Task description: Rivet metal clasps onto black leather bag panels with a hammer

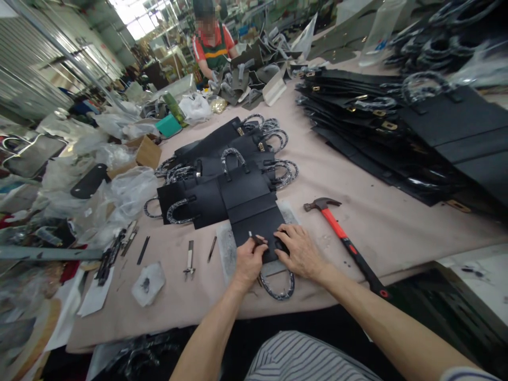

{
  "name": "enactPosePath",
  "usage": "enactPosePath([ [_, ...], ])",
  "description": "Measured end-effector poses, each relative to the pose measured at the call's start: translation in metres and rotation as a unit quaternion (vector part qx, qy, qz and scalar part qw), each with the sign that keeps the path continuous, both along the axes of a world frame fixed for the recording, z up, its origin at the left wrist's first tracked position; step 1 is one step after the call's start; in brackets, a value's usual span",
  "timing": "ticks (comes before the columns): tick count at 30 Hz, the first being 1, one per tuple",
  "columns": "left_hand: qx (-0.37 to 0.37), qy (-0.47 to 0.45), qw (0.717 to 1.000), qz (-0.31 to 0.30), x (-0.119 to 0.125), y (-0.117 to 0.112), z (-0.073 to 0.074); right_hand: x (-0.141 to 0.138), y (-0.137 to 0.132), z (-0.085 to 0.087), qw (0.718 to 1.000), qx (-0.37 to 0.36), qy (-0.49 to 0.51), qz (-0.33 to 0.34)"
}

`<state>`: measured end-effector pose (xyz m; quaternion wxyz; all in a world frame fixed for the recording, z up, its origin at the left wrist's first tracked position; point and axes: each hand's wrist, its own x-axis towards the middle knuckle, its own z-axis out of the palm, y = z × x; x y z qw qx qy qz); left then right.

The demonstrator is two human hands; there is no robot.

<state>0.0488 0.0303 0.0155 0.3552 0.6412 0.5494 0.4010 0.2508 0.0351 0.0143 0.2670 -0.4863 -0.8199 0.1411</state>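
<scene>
A flat black leather bag panel lies on a grey pad at the table's near edge, its wrapped handle hanging toward me. My left hand is closed in a pinch on a small thin metal tool held against the panel's lower left part. My right hand presses flat on the panel's lower right, fingers spread. More black panels with wrapped handles overlap in a row behind it.
A red-handled hammer lies to the right of my right hand. Pliers and small tools lie to the left. Tall stacks of black panels fill the right. A person works at the far end. Plastic bags crowd the left.
</scene>
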Motion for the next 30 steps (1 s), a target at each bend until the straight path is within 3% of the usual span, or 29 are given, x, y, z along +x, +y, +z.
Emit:
enactPosePath([
  [2,-0.064,-0.123,0.987,0.075,-0.001,0.004,0.002,-0.001,0.000,-0.001,1.000,0.004,0.000,-0.002],
  [4,-0.102,-0.199,0.968,0.113,-0.007,0.009,0.007,-0.002,0.000,-0.003,1.000,0.007,0.000,-0.004],
  [7,-0.114,-0.198,0.963,0.145,-0.028,0.011,0.018,-0.001,0.000,-0.006,1.000,0.009,0.001,-0.007],
  [10,-0.110,-0.104,0.973,0.173,-0.062,0.006,0.027,-0.001,0.000,-0.008,1.000,0.011,0.006,-0.006],
  [13,-0.130,0.063,0.978,0.154,-0.101,-0.006,0.032,-0.001,0.000,-0.010,1.000,0.015,0.012,-0.007],
  [15,-0.161,0.213,0.954,0.135,-0.124,-0.014,0.033,-0.001,0.000,-0.010,1.000,0.017,0.014,-0.009],
  [18,-0.212,0.387,0.888,0.132,-0.148,-0.025,0.034,-0.002,0.000,-0.010,1.000,0.019,0.015,-0.009],
  [24,-0.276,0.495,0.814,0.127,-0.152,-0.032,0.033,-0.001,0.001,-0.015,0.999,0.031,0.021,0.000],
  [30,-0.265,0.525,0.795,0.149,-0.138,-0.040,0.030,0.000,0.002,-0.019,0.999,0.035,0.038,0.004],
])
